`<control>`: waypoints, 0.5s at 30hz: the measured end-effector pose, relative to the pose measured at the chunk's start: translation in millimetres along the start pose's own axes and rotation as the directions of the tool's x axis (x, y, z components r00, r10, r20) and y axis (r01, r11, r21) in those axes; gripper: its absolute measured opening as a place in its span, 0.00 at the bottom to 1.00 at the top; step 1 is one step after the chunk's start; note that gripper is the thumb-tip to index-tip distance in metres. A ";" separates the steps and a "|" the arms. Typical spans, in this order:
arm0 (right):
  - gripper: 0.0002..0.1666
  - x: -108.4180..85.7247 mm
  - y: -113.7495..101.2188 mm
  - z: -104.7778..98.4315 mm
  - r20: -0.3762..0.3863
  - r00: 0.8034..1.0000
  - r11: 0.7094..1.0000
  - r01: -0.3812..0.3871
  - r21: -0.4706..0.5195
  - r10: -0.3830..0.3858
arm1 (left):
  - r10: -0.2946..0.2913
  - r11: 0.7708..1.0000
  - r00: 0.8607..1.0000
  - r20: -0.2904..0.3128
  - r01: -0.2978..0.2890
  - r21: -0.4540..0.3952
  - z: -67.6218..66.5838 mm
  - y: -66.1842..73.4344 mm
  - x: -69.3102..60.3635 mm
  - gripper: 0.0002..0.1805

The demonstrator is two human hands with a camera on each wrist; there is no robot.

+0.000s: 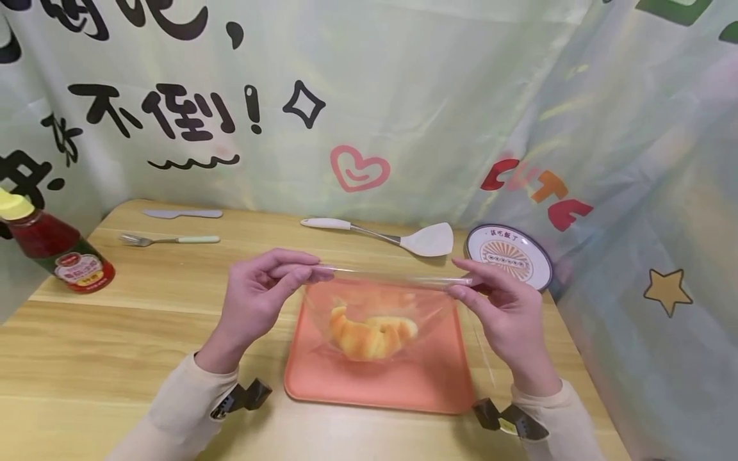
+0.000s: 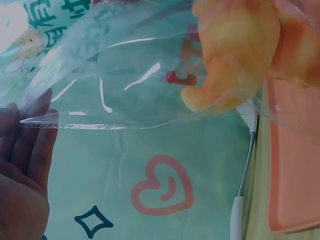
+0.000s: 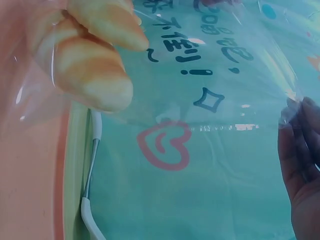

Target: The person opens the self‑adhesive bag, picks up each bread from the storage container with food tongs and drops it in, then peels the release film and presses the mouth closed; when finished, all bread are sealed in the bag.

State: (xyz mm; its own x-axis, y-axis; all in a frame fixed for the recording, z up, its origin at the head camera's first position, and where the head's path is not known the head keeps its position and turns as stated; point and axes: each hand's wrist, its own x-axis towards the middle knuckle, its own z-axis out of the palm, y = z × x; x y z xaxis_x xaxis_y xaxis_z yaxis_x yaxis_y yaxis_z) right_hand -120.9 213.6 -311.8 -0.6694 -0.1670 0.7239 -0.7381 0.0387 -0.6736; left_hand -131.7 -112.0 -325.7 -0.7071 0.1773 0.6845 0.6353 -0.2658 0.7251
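A clear plastic bag (image 1: 429, 304) with bread inside hangs between both hands, its top edge stretched taut. Pinching the left end of that edge is my left hand (image 1: 259, 291). At the opposite end, my right hand (image 1: 507, 307) pinches the edge between thumb and fingers. The bread (image 1: 375, 333), golden and croissant-shaped, lies low in the bag over an orange tray (image 1: 380, 387). Both wrist views show the bread through the film, in the left one at the upper right (image 2: 240, 45) and in the right one at the upper left (image 3: 90, 65).
A white spatula (image 1: 426, 240) lies behind the tray, with a round patterned plate (image 1: 533, 256) to its right. At the left are a knife (image 1: 181, 214), a fork (image 1: 173, 240) and a red sauce bottle (image 1: 72, 256). A printed curtain (image 1: 415, 128) encloses the wooden table (image 1: 115, 365).
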 end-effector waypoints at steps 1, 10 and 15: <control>0.17 -0.9 -0.9 0.0 -0.008 1.000 1.000 -0.007 -0.012 0.007 | 0.013 1.000 1.000 0.004 -0.013 0.001 0.6 0.3 0.1 0.08; 0.06 1.2 -3.6 1.0 -0.005 1.000 0.997 0.018 -0.072 -0.019 | 0.083 0.996 0.997 -0.005 -0.083 0.034 2.0 2.9 1.5 0.06; 0.10 1.7 -4.5 -0.3 0.020 0.999 0.998 0.037 -0.047 -0.036 | 0.044 0.997 0.999 -0.019 -0.042 0.058 2.4 4.6 -2.1 0.05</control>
State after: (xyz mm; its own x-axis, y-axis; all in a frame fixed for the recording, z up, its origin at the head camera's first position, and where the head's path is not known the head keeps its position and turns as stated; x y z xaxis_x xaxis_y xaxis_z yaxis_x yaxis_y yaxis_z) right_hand -118.8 213.5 -307.5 -0.6407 -0.1880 0.7444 -0.7654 0.0790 -0.6387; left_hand -126.5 -111.4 -323.6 -0.6844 0.1479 0.7140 0.6816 -0.2180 0.6985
